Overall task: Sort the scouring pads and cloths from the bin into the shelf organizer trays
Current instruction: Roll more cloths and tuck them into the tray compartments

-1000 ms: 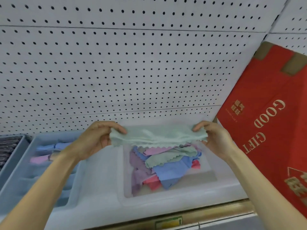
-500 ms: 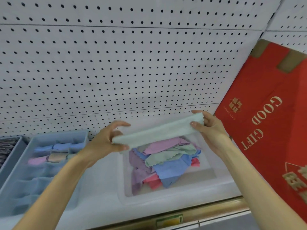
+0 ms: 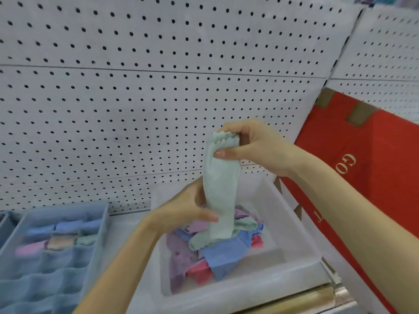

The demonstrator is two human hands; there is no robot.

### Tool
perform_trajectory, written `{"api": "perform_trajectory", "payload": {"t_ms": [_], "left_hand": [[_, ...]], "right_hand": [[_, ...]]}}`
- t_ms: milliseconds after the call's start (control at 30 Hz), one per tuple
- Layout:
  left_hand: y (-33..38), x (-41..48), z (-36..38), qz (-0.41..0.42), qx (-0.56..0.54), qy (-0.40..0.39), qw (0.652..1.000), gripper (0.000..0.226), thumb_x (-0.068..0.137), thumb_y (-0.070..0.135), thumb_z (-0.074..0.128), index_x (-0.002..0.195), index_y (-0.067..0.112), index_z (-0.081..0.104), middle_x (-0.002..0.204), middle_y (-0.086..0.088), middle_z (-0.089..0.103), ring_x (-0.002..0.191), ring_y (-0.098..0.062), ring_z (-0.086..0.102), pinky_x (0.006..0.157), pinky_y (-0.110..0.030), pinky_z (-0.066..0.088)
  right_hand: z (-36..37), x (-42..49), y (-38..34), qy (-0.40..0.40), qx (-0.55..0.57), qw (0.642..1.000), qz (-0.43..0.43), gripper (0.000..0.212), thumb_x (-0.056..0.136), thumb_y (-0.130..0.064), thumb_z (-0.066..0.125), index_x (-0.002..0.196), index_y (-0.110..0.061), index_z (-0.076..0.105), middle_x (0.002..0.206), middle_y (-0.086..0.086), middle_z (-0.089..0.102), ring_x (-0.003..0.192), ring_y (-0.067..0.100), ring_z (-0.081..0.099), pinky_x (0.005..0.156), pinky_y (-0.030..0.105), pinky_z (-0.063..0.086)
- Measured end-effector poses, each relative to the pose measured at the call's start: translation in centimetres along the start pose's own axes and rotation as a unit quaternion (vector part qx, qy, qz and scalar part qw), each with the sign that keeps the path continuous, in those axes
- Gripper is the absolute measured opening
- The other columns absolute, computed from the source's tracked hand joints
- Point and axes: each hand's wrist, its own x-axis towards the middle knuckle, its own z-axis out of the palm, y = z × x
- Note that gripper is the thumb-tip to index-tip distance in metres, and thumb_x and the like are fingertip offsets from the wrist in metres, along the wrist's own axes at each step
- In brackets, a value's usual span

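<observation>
Cloth (image 3: pixel 221 191), pale green and folded into a narrow strip, held upright above the clear bin (image 3: pixel 291 225) of loose cloths (image 3: pixel 217 252), zigzag top edge pinched by the right hand (image 3: pixel 256 148), lower half gripped by the curled left hand (image 3: pixel 183 211); blue organizer tray (image 3: pixel 99 227) at left.

1 second ago the pale green cloth (image 3: pixel 221 191) was stretched flat and level between both hands. It has since been folded into a narrow strip and turned upright. The right hand (image 3: pixel 256 148) has risen and now pinches the zigzag top end. The left hand (image 3: pixel 183 211) has moved in beneath it and grips the strip's lower half above the bin (image 3: pixel 294 223).
</observation>
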Motion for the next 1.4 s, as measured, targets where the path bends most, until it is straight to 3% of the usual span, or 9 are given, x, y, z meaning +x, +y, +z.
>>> {"api": "perform_trajectory", "payload": {"t_ms": [133, 267, 433, 567, 667, 800, 1067, 1233, 1400], "left_hand": [[1.9, 1.8, 1.7, 0.019, -0.083, 0.017, 0.996, 0.047, 0.078, 0.005, 0.075, 0.122, 0.014, 0.06, 0.112, -0.014, 0.071, 0.106, -0.03, 0.067, 0.09, -0.038, 0.054], [1.8, 1.7, 2.1, -0.013, -0.106, 0.076, 0.991, 0.026, 0.074, 0.005, 0.07, 0.1, 0.002, 0.068, 0.091, -0.017, 0.074, 0.083, -0.026, 0.072, 0.074, -0.032, 0.058], [1.4, 1.4, 2.3, -0.035, -0.088, 0.119, 0.988, 0.011, 0.079, -0.002, 0.069, 0.09, 0.001, 0.069, 0.085, -0.015, 0.074, 0.077, -0.025, 0.071, 0.071, -0.032, 0.058], [1.0, 1.1, 2.7, -0.057, -0.095, 0.119, 0.987, 0.015, 0.085, 0.001, 0.065, 0.099, 0.006, 0.068, 0.096, -0.012, 0.075, 0.089, -0.024, 0.073, 0.078, -0.033, 0.059], [0.1, 1.1, 2.8, -0.061, -0.112, 0.145, 0.981, 0.021, 0.089, 0.0, 0.061, 0.109, 0.007, 0.064, 0.101, -0.011, 0.074, 0.095, -0.024, 0.072, 0.077, -0.03, 0.058], [-1.9, 1.3, 2.1, -0.1, -0.112, 0.221, 0.964, 0.021, 0.093, 0.006, 0.058, 0.113, 0.008, 0.064, 0.103, -0.007, 0.074, 0.098, -0.022, 0.071, 0.076, -0.03, 0.057], [-4.1, 0.3, 1.8, -0.158, -0.087, 0.253, 0.95, 0.02, 0.09, 0.0, 0.061, 0.104, 0.013, 0.068, 0.097, -0.004, 0.075, 0.085, -0.013, 0.071, 0.063, -0.02, 0.054], [-4.3, 0.1, 1.6, -0.164, 0.014, 0.356, 0.92, 0.036, 0.078, -0.001, 0.075, 0.097, 0.013, 0.048, 0.082, -0.007, 0.07, 0.064, -0.01, 0.066, 0.047, -0.017, 0.048], [-4.7, -0.4, 0.8, -0.104, 0.159, 0.335, 0.923, 0.036, 0.076, 0.005, 0.078, 0.1, 0.027, 0.063, 0.084, -0.005, 0.071, 0.075, -0.014, 0.064, 0.065, -0.019, 0.052]], "right_hand": [[-1.1, 0.5, 0.0, 0.055, 0.0, 0.998, 0.003, 0.01, 0.081, 0.005, 0.068, 0.087, -0.003, 0.066, 0.081, 0.007, 0.064, 0.076, 0.016, 0.064, 0.066, 0.028, 0.053], [-2.4, 0.8, 0.8, 0.112, 0.0, 0.994, 0.014, 0.014, 0.078, 0.001, 0.073, 0.085, -0.01, 0.068, 0.08, 0.0, 0.069, 0.079, 0.013, 0.066, 0.075, 0.03, 0.055], [-2.9, 1.4, 2.6, 0.154, 0.037, 0.987, 0.041, 0.018, 0.074, 0.0, 0.076, 0.087, -0.01, 0.069, 0.076, -0.005, 0.072, 0.075, 0.01, 0.068, 0.07, 0.022, 0.054], [-2.7, 1.7, 4.5, 0.197, 0.07, 0.974, 0.088, 0.025, 0.078, -0.003, 0.075, 0.098, -0.016, 0.067, 0.082, -0.002, 0.071, 0.079, 0.011, 0.069, 0.076, 0.023, 0.057], [-1.7, 1.2, 6.7, 0.225, 0.117, 0.952, 0.171, 0.039, 0.089, -0.024, 0.067, 0.125, -0.018, 0.053, 0.089, 0.005, 0.07, 0.08, 0.016, 0.066, 0.073, 0.024, 0.055], [2.6, -2.3, 10.7, 0.158, 0.131, 0.95, 0.234, 0.052, 0.09, -0.044, 0.058, 0.137, -0.037, 0.038, 0.091, 0.004, 0.073, 0.086, 0.02, 0.069, 0.084, 0.033, 0.055], [7.3, -4.9, 14.3, 0.127, 0.254, 0.94, 0.19, 0.061, 0.084, -0.009, 0.072, 0.132, -0.039, 0.051, 0.083, 0.027, 0.055, 0.089, 0.028, 0.062, 0.09, 0.038, 0.055], [8.1, -4.9, 13.9, 0.166, 0.211, 0.948, 0.17, 0.026, 0.082, 0.002, 0.068, 0.086, -0.021, 0.077, 0.08, 0.016, 0.063, 0.075, 0.019, 0.061, 0.069, 0.03, 0.051], [8.4, -4.2, 13.1, 0.198, 0.128, 0.958, 0.162, 0.03, 0.074, 0.006, 0.075, 0.089, -0.02, 0.072, 0.077, 0.009, 0.071, 0.07, 0.014, 0.066, 0.071, 0.039, 0.056]]}}
